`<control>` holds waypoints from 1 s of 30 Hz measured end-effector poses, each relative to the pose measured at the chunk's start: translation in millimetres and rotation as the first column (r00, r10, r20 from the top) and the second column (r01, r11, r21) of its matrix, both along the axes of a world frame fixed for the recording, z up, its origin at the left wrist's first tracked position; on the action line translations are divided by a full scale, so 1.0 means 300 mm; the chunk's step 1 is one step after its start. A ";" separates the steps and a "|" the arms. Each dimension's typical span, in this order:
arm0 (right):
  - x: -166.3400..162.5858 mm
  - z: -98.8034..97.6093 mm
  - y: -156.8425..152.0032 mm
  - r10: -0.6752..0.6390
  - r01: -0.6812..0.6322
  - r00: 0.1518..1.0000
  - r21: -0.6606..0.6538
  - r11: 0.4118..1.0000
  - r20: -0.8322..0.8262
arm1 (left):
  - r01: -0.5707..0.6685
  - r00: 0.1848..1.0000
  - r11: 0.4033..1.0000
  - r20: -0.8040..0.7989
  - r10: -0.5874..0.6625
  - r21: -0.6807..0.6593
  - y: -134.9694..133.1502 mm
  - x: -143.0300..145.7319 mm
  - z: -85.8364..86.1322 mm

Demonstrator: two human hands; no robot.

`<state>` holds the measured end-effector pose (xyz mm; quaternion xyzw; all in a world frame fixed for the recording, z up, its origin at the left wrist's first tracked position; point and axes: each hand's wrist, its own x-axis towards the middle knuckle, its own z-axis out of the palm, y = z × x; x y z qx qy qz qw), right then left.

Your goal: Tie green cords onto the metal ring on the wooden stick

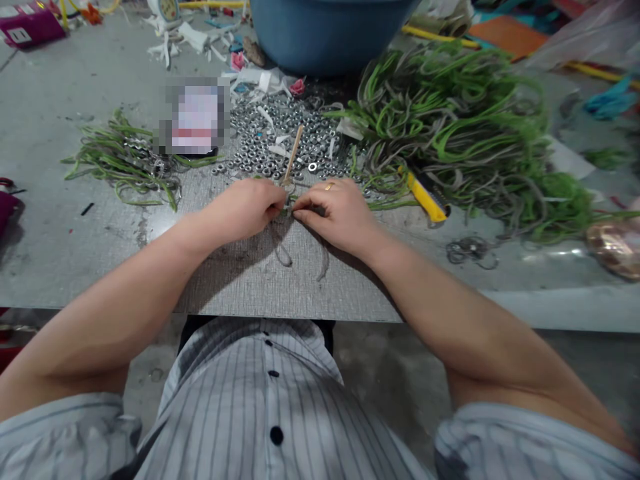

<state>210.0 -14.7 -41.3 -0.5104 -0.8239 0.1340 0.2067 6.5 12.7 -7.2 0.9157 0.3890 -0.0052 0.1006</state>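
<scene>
My left hand (253,208) and my right hand (336,212) meet over the grey tabletop, their fingertips almost touching. Both are closed in a pinch on a thin grey cord (284,252); its loop and a loose end hang down below the fingers. Something small and metallic sits between the fingertips, too small to name. A thin wooden stick (295,152) slants up just beyond my fingers. Past the hands spreads a heap of metal nuts (255,137), with one nut (313,167) lying bright near my right hand.
A big pile of green and grey cords (450,127) lies right, a smaller bundle (125,157) left. A yellow cutter (425,197) lies by the big pile. A blue tub (330,33) stands behind the nuts. A roll of copper-coloured wire (617,247) sits far right.
</scene>
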 end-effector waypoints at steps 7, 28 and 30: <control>0.003 -0.015 0.003 0.017 -0.018 1.000 0.027 0.999 0.004 | -0.019 0.998 1.000 0.062 0.019 -0.004 0.008 0.001 -0.024; -0.033 -0.033 -0.005 0.000 -0.008 0.999 0.151 0.989 0.051 | -0.087 0.986 0.996 0.142 0.089 -0.016 -0.004 0.009 -0.032; -0.032 -0.031 -0.005 0.001 -0.009 0.999 0.145 0.989 0.050 | -0.092 0.987 0.995 0.132 0.095 -0.030 -0.013 0.011 -0.021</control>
